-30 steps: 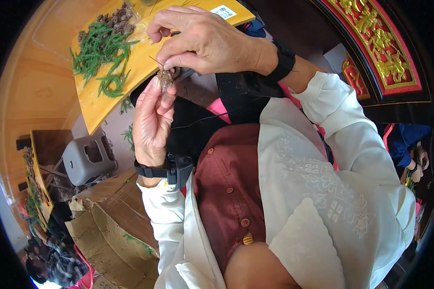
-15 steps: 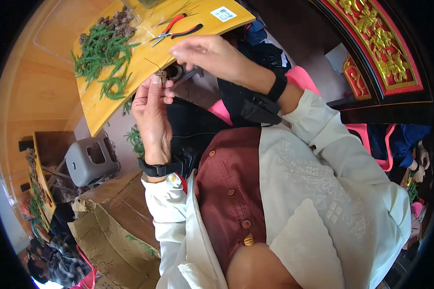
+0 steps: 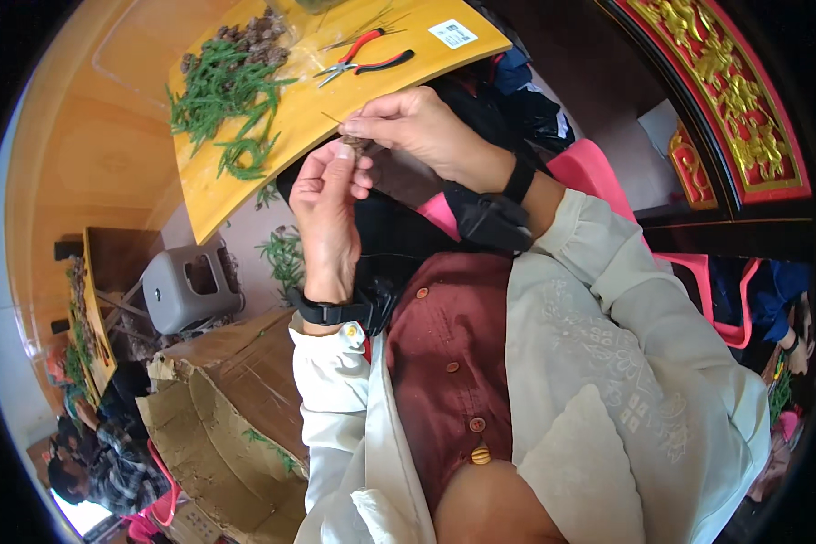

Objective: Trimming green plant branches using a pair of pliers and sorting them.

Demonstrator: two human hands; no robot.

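Observation:
Between the thumb and fingers of my left hand (image 3: pixel 329 186) is a small brown pine cone (image 3: pixel 357 145), mostly covered by the fingertips. My right hand (image 3: pixel 408 122) pinches a thin wire (image 3: pixel 331 117) just above the cone, and one end of the wire sticks out toward the table. Both hands are close together off the table's near edge. On the yellow table (image 3: pixel 308 127) beyond them lie red-and-black pliers (image 3: pixel 358 65) with their jaws apart. Green artificial sprigs (image 3: pixel 213 100) are heaped to the left, against a pile of pine cones (image 3: pixel 254 45).
A white label (image 3: pixel 451 34) is on the table's far right. Below stand a grey plastic stool (image 3: pixel 186 299) and an open cardboard box (image 3: pixel 218 435). Fallen sprigs (image 3: pixel 283 254) lie on the floor. A pink chair (image 3: pixel 576 168) is at right; other people sit at both sides.
My right hand has come down to the pine cone and now pinches the wire beside my left hand. The whole view has shifted, so the table appears farther right.

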